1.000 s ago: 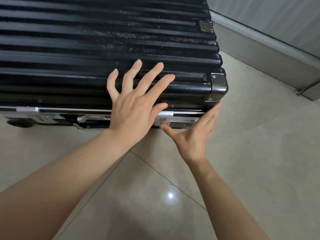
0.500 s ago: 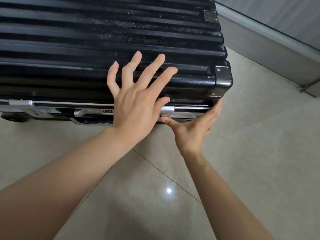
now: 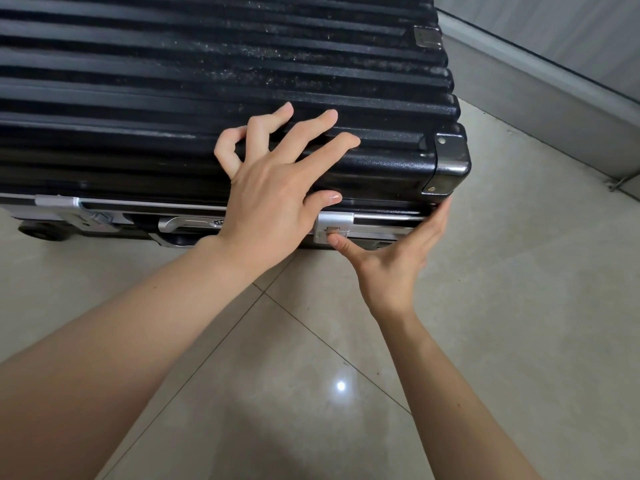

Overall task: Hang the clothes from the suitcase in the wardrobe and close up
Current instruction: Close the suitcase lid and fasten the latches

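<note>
Latch being pressed home on the shut suitcase (image 3: 381, 174)

The right thumb (image 3: 341, 242) is laid on the tab of the silver latch (image 3: 334, 223), where it was held just under it half a second ago. The right hand (image 3: 391, 261) is kept straight-fingered against the corner, and the left hand (image 3: 273, 202) is spread on the ribbed lid (image 3: 173, 98), little finger now curled, nothing gripped. The case lies flat on the tiled floor (image 3: 519, 306). Closing up is judged nearly done.

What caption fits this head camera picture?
Left hand rests on the black suitcase; right hand thumbs its silver latch.
</note>
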